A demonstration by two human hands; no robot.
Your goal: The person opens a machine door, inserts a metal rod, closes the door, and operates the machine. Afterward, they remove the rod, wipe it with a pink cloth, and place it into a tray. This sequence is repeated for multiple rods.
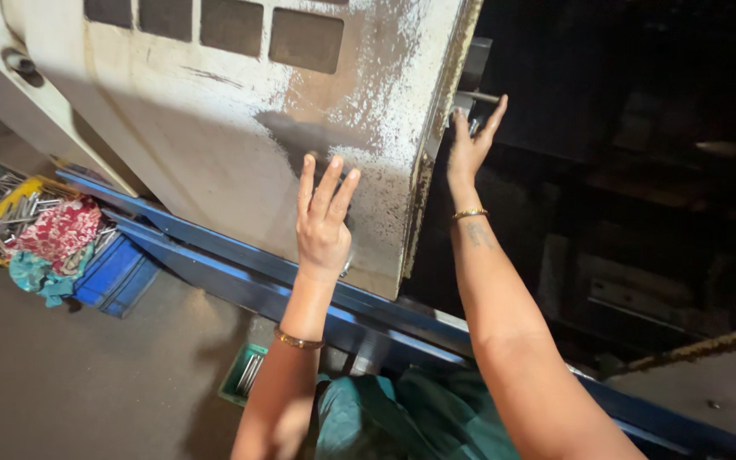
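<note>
Nearest the camera both forearms are cut off by the lower edge of the view, and a fold of green cloth (402, 417) lies between them, its shape hard to read. The left hand (324, 223) is raised with the palm toward the machine door (215, 145), fingers straight and slightly spread, holding nothing; whether the palm actually touches the pale, speckled panel or hovers just off it cannot be told. A thin gold bangle (298, 341) circles that wrist. Just below the left hand runs a blue rail (240, 268), slanting down to the right beneath both arms. The right hand (470, 145) reaches farther up and ahead of the left, arm stretched long, fingers open and curled loosely around the rusty right edge of the door, near a small metal handle (480, 97) that is partly hidden behind the fingers; how firm the grip is cannot be made out. A second bangle (468, 214) sits at that wrist. Right of the right hand the machine's interior (641, 187) is dark, its parts barely visible. Far left of the left hand, on the floor, a yellow tray (2, 213) of metal rods lies under a red patterned cloth (60, 232), beside a blue crate (117, 277).
</note>
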